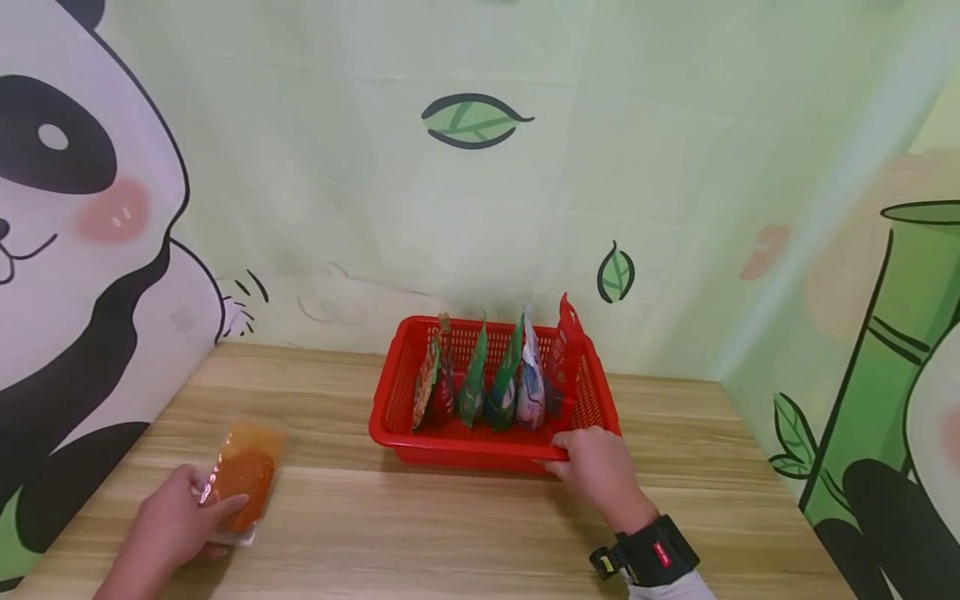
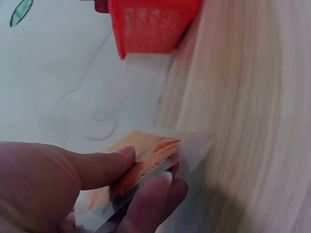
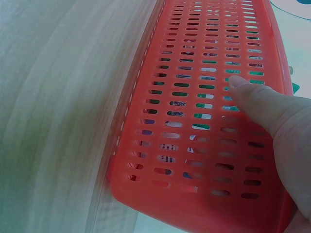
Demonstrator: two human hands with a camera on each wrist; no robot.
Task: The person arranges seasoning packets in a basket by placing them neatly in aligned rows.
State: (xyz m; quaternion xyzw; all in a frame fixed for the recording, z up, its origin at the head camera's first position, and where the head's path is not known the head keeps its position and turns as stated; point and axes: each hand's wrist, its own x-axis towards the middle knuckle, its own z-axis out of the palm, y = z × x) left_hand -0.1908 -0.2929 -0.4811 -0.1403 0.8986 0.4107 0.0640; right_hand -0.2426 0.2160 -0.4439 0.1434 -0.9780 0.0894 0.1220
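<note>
My left hand pinches a clear plastic packet of orange-red powder between thumb and fingers, over the left part of the table. In the left wrist view the packet tilts, its clear edge sticking out past the fingertips. My right hand grips the front right rim of a red plastic basket. The thumb lies against the basket's slotted wall in the right wrist view, while the other fingers are hidden. Several packets stand in a row inside, among them a green packet and a red packet.
The basket stands on a light wooden table, near its back edge. Behind it hangs a pale green cloth printed with pandas, leaves and bamboo. A black strap with a small device sits on the right wrist.
</note>
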